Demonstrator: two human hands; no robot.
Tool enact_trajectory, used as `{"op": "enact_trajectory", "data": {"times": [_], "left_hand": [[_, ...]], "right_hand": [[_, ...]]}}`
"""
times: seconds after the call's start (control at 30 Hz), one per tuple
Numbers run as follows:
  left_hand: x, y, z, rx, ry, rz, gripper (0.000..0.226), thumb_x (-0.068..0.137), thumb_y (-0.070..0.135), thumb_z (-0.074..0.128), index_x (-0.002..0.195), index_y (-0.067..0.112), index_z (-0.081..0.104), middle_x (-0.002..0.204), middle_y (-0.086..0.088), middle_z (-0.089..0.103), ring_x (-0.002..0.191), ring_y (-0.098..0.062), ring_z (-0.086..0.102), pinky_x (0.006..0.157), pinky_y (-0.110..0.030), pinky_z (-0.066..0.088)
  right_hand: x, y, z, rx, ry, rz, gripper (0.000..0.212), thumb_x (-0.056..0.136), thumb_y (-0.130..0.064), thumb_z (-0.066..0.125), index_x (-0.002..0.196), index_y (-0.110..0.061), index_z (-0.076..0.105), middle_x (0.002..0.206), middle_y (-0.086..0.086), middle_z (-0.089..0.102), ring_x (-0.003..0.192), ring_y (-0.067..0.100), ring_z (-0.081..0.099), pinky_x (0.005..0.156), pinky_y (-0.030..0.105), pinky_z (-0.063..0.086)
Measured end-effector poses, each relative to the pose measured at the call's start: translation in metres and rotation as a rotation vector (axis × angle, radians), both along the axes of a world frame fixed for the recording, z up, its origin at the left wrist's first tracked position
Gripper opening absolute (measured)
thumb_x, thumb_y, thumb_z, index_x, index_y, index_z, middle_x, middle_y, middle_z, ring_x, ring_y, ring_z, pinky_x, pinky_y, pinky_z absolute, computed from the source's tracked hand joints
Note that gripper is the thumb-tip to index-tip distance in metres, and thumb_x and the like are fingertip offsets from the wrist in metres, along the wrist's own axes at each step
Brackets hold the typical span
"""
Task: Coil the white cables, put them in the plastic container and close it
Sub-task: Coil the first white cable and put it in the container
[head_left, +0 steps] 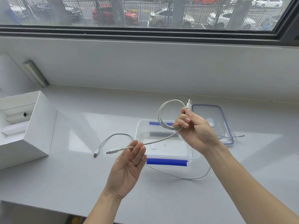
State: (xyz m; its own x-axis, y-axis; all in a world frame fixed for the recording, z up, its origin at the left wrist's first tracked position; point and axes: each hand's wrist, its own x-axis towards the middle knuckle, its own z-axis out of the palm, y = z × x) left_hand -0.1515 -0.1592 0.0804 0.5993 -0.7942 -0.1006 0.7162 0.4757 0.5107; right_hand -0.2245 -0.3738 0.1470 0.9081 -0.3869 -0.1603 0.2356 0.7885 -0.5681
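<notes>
My right hand (pixel 195 128) is raised over the clear plastic container (pixel 139 130) and grips a loop of a white cable (pixel 161 110), its USB plug sticking up past my thumb. The cable's free end runs down-left to my left hand (pixel 127 165), whose fingertips pinch it just behind the round plug. The container has blue clips and stands open on the sill. Its clear lid (pixel 223 117) with a blue seal lies flat behind my right hand. A second white cable (pixel 111 138) lies on the sill, running around the container.
An open white cardboard box (pixel 32 126) stands at the left on the grey window sill (pixel 80 175). A metal cylinder (pixel 34 73) leans on the wall behind it. The window runs along the back. The sill's front edge is near my forearms.
</notes>
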Motion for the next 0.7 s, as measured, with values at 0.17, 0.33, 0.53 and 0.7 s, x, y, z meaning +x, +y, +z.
{"op": "enact_trajectory", "data": {"times": [0.17, 0.33, 0.53, 0.7], "left_hand": [[0.003, -0.01, 0.006, 0.314, -0.024, 0.157, 0.021, 0.089, 0.021, 0.052, 0.083, 0.012, 0.069, 0.063, -0.002, 0.064, 0.057, -0.015, 0.061, 0.048, -0.023, 0.05], [0.013, -0.023, 0.018, 0.617, -0.336, 0.069, 0.025, 0.098, 0.017, 0.044, 0.081, 0.008, 0.06, 0.064, -0.006, 0.054, 0.056, -0.015, 0.055, 0.044, -0.021, 0.04], [0.015, -0.042, 0.033, 0.884, -0.867, -0.12, 0.027, 0.096, 0.021, 0.049, 0.077, 0.013, 0.066, 0.068, -0.002, 0.057, 0.054, -0.012, 0.05, 0.045, -0.02, 0.037], [0.017, -0.049, 0.04, 0.863, -0.968, -0.125, 0.028, 0.092, 0.005, 0.049, 0.084, 0.019, 0.071, 0.063, 0.002, 0.058, 0.052, -0.012, 0.047, 0.045, -0.015, 0.037]], "right_hand": [[0.0, 0.009, 0.004, -0.007, -0.029, 0.08, 0.019, 0.096, -0.016, 0.036, 0.086, -0.01, 0.051, 0.055, -0.005, 0.038, 0.044, 0.009, 0.038, 0.058, 0.024, 0.047], [-0.003, 0.017, 0.006, -0.042, -0.033, 0.196, 0.02, 0.097, -0.017, 0.036, 0.088, -0.008, 0.052, 0.056, -0.004, 0.037, 0.045, 0.009, 0.037, 0.057, 0.024, 0.046], [-0.007, 0.023, 0.005, -0.098, -0.019, 0.246, 0.017, 0.093, -0.017, 0.04, 0.09, -0.006, 0.052, 0.058, -0.001, 0.037, 0.048, 0.01, 0.037, 0.058, 0.026, 0.047], [-0.007, 0.024, 0.001, -0.117, 0.027, 0.217, 0.018, 0.095, -0.015, 0.038, 0.09, -0.004, 0.052, 0.057, -0.001, 0.038, 0.047, 0.01, 0.038, 0.056, 0.027, 0.047]]}}
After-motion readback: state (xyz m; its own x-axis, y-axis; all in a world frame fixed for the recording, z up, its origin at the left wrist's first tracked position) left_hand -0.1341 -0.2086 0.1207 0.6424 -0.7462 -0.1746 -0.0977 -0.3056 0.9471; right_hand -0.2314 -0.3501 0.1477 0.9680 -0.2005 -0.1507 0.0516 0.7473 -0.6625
